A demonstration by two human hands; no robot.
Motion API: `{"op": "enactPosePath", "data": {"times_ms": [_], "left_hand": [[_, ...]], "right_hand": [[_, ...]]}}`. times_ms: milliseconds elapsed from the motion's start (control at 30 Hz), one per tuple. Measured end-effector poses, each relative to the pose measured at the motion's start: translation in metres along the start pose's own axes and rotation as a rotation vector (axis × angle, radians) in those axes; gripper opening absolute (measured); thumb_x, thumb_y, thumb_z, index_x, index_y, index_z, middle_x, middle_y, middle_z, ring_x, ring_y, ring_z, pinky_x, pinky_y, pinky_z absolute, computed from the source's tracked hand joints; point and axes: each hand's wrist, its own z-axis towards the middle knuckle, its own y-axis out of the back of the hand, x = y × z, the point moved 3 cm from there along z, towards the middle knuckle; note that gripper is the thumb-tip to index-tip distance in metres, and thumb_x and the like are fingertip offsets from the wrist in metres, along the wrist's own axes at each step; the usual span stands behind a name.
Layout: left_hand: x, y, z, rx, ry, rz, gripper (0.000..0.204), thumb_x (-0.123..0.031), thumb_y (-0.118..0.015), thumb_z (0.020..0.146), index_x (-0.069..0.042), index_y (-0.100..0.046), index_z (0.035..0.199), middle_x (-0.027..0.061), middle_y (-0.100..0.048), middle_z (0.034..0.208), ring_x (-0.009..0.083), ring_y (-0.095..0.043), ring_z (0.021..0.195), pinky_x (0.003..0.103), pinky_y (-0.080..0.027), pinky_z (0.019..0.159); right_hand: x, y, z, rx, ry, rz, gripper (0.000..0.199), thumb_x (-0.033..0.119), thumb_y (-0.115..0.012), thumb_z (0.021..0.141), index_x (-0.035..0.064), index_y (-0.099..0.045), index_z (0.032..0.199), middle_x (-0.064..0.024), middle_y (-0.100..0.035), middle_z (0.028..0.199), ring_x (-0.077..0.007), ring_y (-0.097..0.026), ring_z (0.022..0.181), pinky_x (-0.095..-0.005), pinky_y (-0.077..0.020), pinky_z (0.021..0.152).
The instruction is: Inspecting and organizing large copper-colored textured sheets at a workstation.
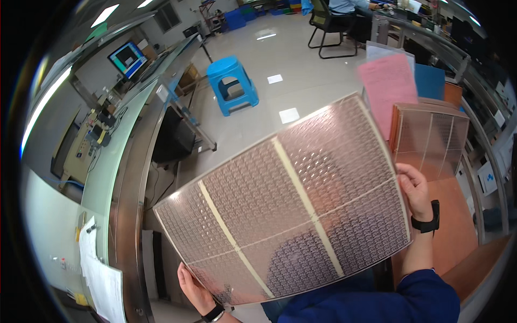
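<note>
A large, thin, copper-coloured circuit board panel is held up tilted before me. Pale strips divide its face into blocks covered with rows of small repeated patterns. My left hand grips the panel's lower left edge, fingers on the outer side, and a dark band circles that wrist. At the right edge, my right hand is closed on the panel, with a black watch on its wrist. Beyond the right hand stands a stack of similar copper panels, leaning upright beside a pink sheet.
On the left runs a long bench with a monitor and papers. A blue plastic stool stands on the floor ahead. A metal rack rail borders the right side. Far back, a person sits near a black chair.
</note>
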Motion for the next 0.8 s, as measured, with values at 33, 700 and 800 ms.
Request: {"op": "enactPosePath", "data": {"times_ms": [33, 700, 800], "left_hand": [[-0.009, 0.002, -0.001, -0.001, -0.057, -0.008, 0.028, -0.018, -0.048, 0.094, 0.003, -0.049, 0.112, 0.0068, -0.059, 0.100, 0.0122, -0.057, 0.087, 0.024, -0.047, 0.075], [0.009, -0.053, -0.024, 0.302, 0.331, -0.502, 0.044, -0.016, -0.045, 0.093, -0.003, -0.031, 0.133, 0.0156, -0.048, 0.123, 0.0195, -0.055, 0.105, 0.031, -0.050, 0.085], [0.018, -0.062, -0.025, 0.316, 0.394, -0.541, 0.044, -0.015, -0.043, 0.094, -0.003, -0.029, 0.134, 0.0147, -0.046, 0.125, 0.0205, -0.051, 0.111, 0.033, -0.046, 0.092]], "right_hand": [[-0.002, 0.003, 0.004, -0.040, 0.044, -0.060, 0.035, 0.020, -0.056, 0.090, -0.0025, -0.052, 0.115, -0.0042, -0.060, 0.102, -0.0091, -0.055, 0.090, -0.0229, -0.0435, 0.081], [-0.102, 0.026, 0.059, 0.219, -0.094, 0.830, 0.042, 0.029, -0.036, 0.096, 0.0053, -0.039, 0.130, -0.0112, -0.038, 0.137, -0.0259, -0.040, 0.123, -0.0370, -0.0308, 0.105], [-0.110, 0.037, 0.052, 0.200, -0.083, 0.759, 0.043, 0.030, -0.036, 0.096, 0.0053, -0.038, 0.131, -0.0114, -0.037, 0.137, -0.0266, -0.039, 0.123, -0.0378, -0.0300, 0.105]]}}
